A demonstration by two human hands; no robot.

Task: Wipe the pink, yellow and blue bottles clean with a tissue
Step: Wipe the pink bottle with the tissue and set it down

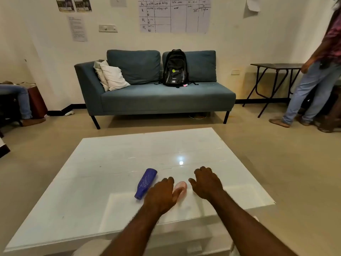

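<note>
A blue bottle (145,183) with white scribbles lies on its side on the glossy white table (103,172). Just right of it lies a pink bottle (181,187), partly covered by my left hand (162,194), which rests on it with the fingers curled over its left side. My right hand (207,182) hovers palm down just right of the pink bottle, fingers bent, and nothing shows in it. No yellow bottle and no tissue can be seen.
Beyond the table stands a blue sofa (156,97) with a black backpack (175,68) and pillows. A person in jeans (311,85) stands at the right by a dark folding table (275,66). Another person's legs (22,100) show at the far left.
</note>
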